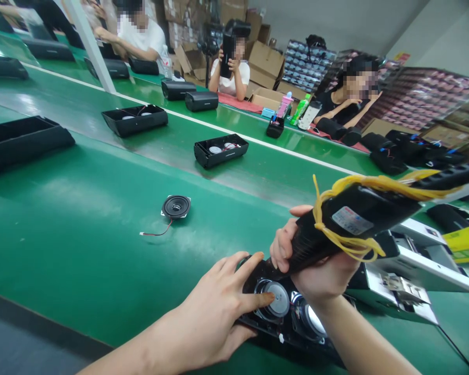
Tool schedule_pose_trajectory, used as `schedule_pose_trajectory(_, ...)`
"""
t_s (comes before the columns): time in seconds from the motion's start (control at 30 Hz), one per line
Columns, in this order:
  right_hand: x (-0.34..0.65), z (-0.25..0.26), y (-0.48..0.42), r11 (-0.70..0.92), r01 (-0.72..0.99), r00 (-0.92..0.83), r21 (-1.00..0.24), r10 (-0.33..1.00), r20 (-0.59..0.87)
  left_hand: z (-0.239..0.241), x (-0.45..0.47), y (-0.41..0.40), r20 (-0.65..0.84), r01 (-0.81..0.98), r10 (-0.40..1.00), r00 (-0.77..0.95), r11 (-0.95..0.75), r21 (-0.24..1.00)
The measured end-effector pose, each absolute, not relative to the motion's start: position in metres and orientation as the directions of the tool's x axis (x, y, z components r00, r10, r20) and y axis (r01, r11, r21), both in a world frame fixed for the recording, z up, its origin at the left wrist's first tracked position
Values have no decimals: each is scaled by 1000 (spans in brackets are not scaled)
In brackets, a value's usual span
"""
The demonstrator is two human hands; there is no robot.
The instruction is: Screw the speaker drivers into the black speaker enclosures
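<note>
My right hand (316, 271) is wrapped round the grip of a black power screwdriver (355, 219) bound with yellow rubber bands, its body slanting up to the right. Its tip points down at a black speaker housing (285, 317) with two round drivers, at the near edge of the green belt. My left hand (222, 307) lies on the housing's left end, fingers spread, thumb on the rim of the left driver (276, 301). A loose speaker driver (175, 207) with a red wire lies on the belt farther left.
More open black housings (220, 150) (135, 120) ride the green conveyor (101, 208). A grey-white metal fixture (410, 271) stands right of my hands. Three people sit across the line among cardboard boxes, bottles and stacked trays.
</note>
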State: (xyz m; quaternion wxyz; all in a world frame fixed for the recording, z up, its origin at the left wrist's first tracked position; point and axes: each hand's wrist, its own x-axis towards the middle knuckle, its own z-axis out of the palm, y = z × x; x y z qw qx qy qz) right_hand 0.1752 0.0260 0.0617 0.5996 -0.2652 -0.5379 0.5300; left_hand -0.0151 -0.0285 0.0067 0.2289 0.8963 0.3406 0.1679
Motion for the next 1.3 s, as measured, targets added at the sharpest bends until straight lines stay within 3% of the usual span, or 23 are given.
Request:
schedule_pose_trajectory(0.67, 168, 41, 23, 160, -472, -202, -867, 938, 283, 19, -12, -22, 88, 523, 668, 739, -651, 550)
schedule_pose_trajectory(0.9, 173, 23, 24, 135, -471, -237, -872, 933, 273, -38, -6, -11, 260, 497, 611, 748, -775, 391)
schedule_pose_trajectory(1.03, 170, 25, 21, 161, -435, -129, -886, 963, 238, -66, -2, -4, 313, 578, 650, 692, -759, 300)
schedule_pose_trajectory(1.17, 180, 62, 12, 198, -460, -6, -865, 974, 226, -69, -1, -1, 361, 601, 637, 682, -768, 221)
schedule_pose_trajectory(1.3, 221, 105, 1, 439, -442, 164, -782, 897, 411, -63, -9, -6, 391, 602, 612, 687, -781, 165)
